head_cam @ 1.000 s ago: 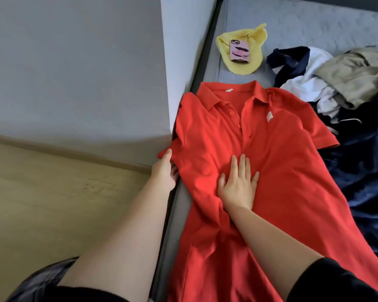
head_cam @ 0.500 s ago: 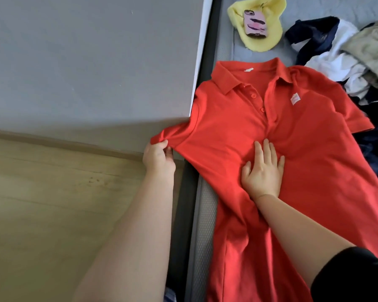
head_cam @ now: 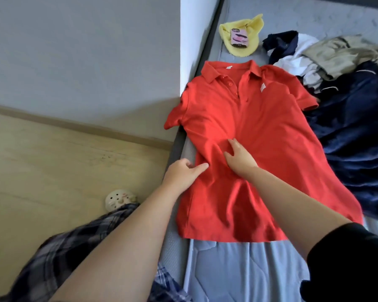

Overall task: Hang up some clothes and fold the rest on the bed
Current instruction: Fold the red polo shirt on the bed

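At the bed's [head_cam: 238, 271] left edge, the left hand [head_cam: 183, 173] has let go of the sleeve and lies loosely spread against the red short-sleeved polo shirt [head_cam: 260, 127]. The right hand [head_cam: 240, 160] presses its middle, fingers bent, whether pinching I cannot tell. The sleeve now lies flat, so folding can probably begin.

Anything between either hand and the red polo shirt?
Nothing visible. The right hand grips fabric at the middle of the red polo shirt, and the left hand touches its side edge.
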The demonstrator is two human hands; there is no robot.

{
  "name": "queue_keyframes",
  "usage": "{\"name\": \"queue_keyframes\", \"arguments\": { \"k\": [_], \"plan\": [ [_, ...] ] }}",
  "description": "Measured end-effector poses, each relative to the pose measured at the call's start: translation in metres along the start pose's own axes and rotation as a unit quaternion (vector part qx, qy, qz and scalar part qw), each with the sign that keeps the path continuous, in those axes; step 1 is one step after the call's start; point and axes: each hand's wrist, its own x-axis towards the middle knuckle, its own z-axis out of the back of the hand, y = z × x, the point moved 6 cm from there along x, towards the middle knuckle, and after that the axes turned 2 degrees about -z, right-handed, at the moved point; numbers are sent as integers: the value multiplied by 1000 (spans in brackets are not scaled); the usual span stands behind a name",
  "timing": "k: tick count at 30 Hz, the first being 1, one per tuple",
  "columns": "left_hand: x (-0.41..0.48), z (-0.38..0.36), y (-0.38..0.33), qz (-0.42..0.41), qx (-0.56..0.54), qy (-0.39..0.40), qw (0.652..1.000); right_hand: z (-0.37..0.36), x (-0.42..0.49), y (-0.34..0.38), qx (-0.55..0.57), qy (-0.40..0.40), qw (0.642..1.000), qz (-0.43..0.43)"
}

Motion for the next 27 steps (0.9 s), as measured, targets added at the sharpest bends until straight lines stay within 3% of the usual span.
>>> {"name": "queue_keyframes", "arguments": {
  "k": [3, 4, 6, 8, 9, 10, 12, 13, 14, 15, 17, 20, 23, 25, 27],
  "plan": [
    [-17, -8, -3, 14, 112, 33, 993, -1, -39, -1, 7, 30, 999, 11],
    [-21, -8, -3, 34, 101, 25, 994, -1, -53, -1, -1, 36, 999, 24],
    [-28, -4, 4, 122, -79, -19, 989, -2, -80, 0, -12, 41, 997, 61],
    [-37, -5, 7, 186, -342, -12, 921, 0, -105, 1, -1, 31, 995, 96],
    [-41, -4, 12, 210, -410, -12, 887, 2, -116, 2, 13, 18, 994, 110],
    [-47, -2, 18, 225, -406, -13, 886, 6, -126, 2, 32, 7, 992, 121],
    [-53, 4, 32, 225, -258, -16, 939, 10, -141, -1, 53, 12, 989, 136],
    [-54, 12, 37, 204, -99, -41, 973, 10, -148, -6, 43, 29, 989, 138],
    [-55, 21, 36, 164, 52, -91, 981, 7, -154, -12, 14, 52, 989, 138],
    [-58, 26, 27, 113, 156, -127, 973, 3, -159, -18, -36, 74, 987, 139],
    [-67, 21, -5, -50, 255, -159, 953, -6, -168, -31, -170, 87, 969, 157],
    [-82, -25, -31, -264, 297, -21, 918, -8, -171, -45, -268, 25, 951, 149],
    [-93, -71, -26, -308, 445, 106, 834, 8, -171, -56, -275, -101, 948, 125],
    [-97, -86, -26, -302, 532, 92, 786, 20, -173, -61, -251, -181, 942, 126],
    [-99, -91, -35, -303, 543, 60, 781, 28, -175, -60, -246, -209, 935, 148]
  ]
}}
